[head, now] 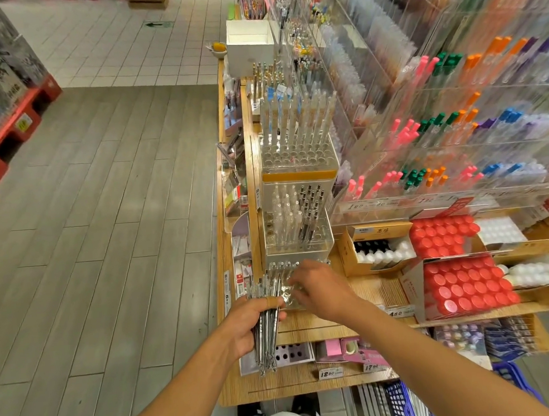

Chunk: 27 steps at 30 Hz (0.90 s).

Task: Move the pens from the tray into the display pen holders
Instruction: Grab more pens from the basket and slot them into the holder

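The pens (265,322) bunched in the left hand (247,323) look like clear glossy plastic with shiny metallic parts. The near pen holder (292,291) and the tiered holders (296,161) beyond it are transparent, glossy acrylic. The shelf top (363,291) is matt, light wood-grain. To the right, red bottle caps (464,287) look like smooth plastic, in cardboard boxes (347,248). The floor (105,219) to the left is matt grey planking.

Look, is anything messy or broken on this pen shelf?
Nothing looks broken or spilled. The left hand grips a bundle of pens, and the right hand reaches over the nearest clear pen holder. The red-capped bottles sit in neat rows.
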Each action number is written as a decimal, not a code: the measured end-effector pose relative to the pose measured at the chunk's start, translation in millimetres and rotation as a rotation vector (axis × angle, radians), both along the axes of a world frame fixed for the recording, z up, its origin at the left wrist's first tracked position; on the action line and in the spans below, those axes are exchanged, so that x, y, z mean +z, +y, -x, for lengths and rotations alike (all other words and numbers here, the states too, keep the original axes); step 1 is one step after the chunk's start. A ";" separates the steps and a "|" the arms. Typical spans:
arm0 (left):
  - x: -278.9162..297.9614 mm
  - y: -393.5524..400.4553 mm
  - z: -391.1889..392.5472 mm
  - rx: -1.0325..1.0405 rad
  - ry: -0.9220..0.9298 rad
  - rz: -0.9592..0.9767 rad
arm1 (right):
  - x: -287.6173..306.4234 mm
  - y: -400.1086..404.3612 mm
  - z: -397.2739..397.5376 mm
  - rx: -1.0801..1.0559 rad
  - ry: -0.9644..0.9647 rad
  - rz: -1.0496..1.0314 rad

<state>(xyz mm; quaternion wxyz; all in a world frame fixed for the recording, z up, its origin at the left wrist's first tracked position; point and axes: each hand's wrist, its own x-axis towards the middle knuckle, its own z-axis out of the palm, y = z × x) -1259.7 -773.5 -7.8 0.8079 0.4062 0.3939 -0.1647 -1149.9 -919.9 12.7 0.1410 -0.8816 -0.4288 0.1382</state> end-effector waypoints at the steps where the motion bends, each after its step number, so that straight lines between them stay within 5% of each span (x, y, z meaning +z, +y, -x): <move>1: 1.6 -0.3 0.2 -0.007 -0.006 0.003 | 4.1 3.0 -0.9 -0.112 0.150 -0.069; 5: 5.2 -1.0 0.7 -0.008 -0.044 0.015 | 12.9 15.3 1.2 -0.404 0.738 -0.199; 11: 8.1 0.6 1.9 0.001 -0.043 0.014 | 21.2 15.4 -6.3 -0.498 0.949 -0.320; 14: 5.0 4.3 4.5 0.066 -0.021 0.041 | 29.1 9.5 -22.3 -0.524 0.873 -0.406; 18: -5.9 10.8 8.9 0.147 0.010 0.046 | 32.8 3.3 -35.0 -0.383 0.534 -0.460; 23: -13.1 14.5 10.0 0.129 0.048 0.049 | 23.1 3.2 -32.0 -0.154 0.208 -0.257; 27: -13.4 15.0 7.3 0.112 0.062 0.050 | 13.1 6.1 -27.1 -0.062 0.128 -0.115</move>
